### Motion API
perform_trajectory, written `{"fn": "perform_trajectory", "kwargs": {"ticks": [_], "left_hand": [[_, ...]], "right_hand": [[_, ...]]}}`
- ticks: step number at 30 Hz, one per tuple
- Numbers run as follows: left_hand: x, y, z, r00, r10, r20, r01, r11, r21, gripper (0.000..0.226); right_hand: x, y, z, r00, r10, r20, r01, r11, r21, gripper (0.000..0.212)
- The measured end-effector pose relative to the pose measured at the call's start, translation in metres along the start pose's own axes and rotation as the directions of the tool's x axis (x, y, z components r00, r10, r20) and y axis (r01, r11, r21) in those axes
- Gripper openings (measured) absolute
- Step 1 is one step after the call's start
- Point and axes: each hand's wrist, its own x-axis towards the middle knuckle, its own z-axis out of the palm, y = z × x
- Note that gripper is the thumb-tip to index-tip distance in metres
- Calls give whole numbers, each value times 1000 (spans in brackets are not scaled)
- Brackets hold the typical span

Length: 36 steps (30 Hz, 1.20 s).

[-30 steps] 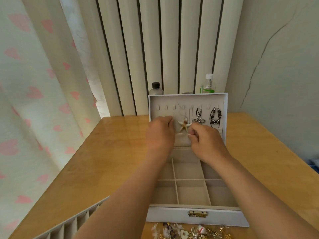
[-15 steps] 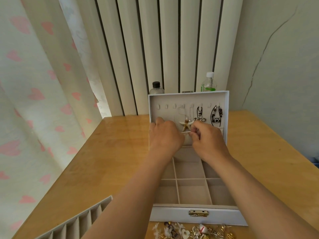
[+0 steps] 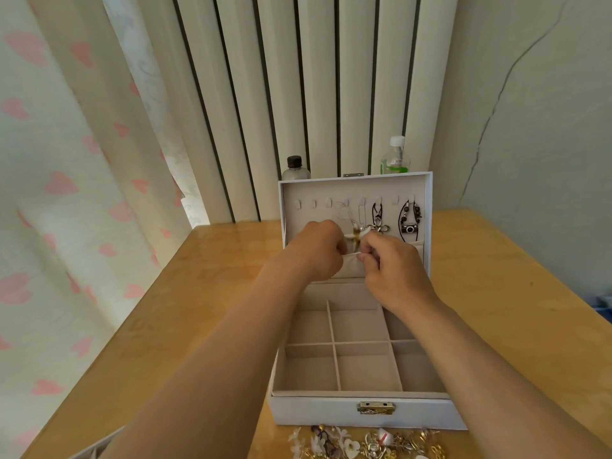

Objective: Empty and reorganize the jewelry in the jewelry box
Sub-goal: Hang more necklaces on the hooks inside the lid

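Observation:
A white jewelry box (image 3: 367,410) stands open on the wooden table, its beige compartments bare. The upright lid (image 3: 354,185) has a row of hooks; two dark necklaces (image 3: 410,220) hang at its right. A starfish pendant necklace (image 3: 355,238) hangs from a middle hook. My left hand (image 3: 316,251) and my right hand (image 3: 394,268) meet at the lid's elastic pocket, both with curled fingers pinching at the pendant and pocket edge. A pile of loose jewelry (image 3: 364,443) lies in front of the box.
Two bottles stand behind the lid: a dark-capped one (image 3: 295,168) and a clear one with green label (image 3: 395,157). A ridged tray insert (image 3: 89,452) pokes in at the bottom left. A curtain hangs left; a blue thing (image 3: 604,309) sits at the right edge.
The starfish pendant has sunk lower between my hands, toward the lid's pocket. Both hands have closed in on each other.

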Motion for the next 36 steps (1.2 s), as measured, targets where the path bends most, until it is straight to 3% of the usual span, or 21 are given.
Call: {"fn": "perform_trajectory", "kwargs": {"ticks": [2,5,9,15,18,21,25,28,32,36], "left_hand": [[1,3,-2,996,-18,92,22,999,-41,27],[-4,11,0,994,-37,107,44,997,-65,19],[-13,13,10,1000,7,-24,-7,1000,-1,13],[-17,11,16,989,38,-140,-25,996,91,22],[-19,9,22,981,76,-179,-37,976,214,10],[-24,5,24,978,56,-200,-28,990,139,19],[-25,5,25,984,10,-176,-9,1000,5,16],[-21,3,27,992,-3,-122,12,997,79,15],[-19,4,28,996,-11,-83,18,996,88,13],[-19,3,27,997,-17,-70,22,997,75,22]], "right_hand": [[0,1,0,1000,0,-2,0,1000,1,18],[0,1,0,1000,6,-3,-6,1000,10,18],[0,2,1,1000,11,-9,-11,1000,6,24],[0,0,2,1000,16,-18,-16,1000,-2,22],[-1,-3,-1,999,19,-26,-22,992,-123,15],[-3,-8,-4,997,-30,-74,6,952,-306,6],[0,-6,-1,996,-78,-40,63,957,-282,9],[2,-5,-1,995,-66,-76,45,969,-245,4],[11,-10,-3,997,-68,21,71,900,-431,34],[19,-17,-2,997,-67,41,79,833,-548,35]]}}
